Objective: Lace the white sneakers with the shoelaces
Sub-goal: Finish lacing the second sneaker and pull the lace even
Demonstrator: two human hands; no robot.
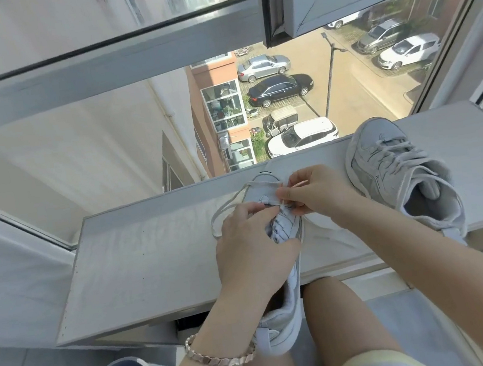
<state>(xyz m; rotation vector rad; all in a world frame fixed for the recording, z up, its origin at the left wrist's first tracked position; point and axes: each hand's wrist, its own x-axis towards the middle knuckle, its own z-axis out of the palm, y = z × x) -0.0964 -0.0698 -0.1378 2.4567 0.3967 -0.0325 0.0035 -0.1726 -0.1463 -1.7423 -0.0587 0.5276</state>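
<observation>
I am holding one white sneaker [284, 227] with its toe resting on the window ledge [139, 257] and its heel hanging over my lap. My left hand [251, 246] is gripping its upper, while my right hand [318, 194] is pinching the shoelace [230, 201] near the eyelets. The second sneaker [399, 174], laced, is sitting on the ledge to the right.

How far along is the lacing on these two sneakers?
Done: the right-hand sneaker on the sill looks fully laced. In hand: the left hand grips the second sneaker while the right hand pinches its lace near the toe-end eyelets. Left: the rest of that shoe's eyelets; the hands hide how many.
</observation>
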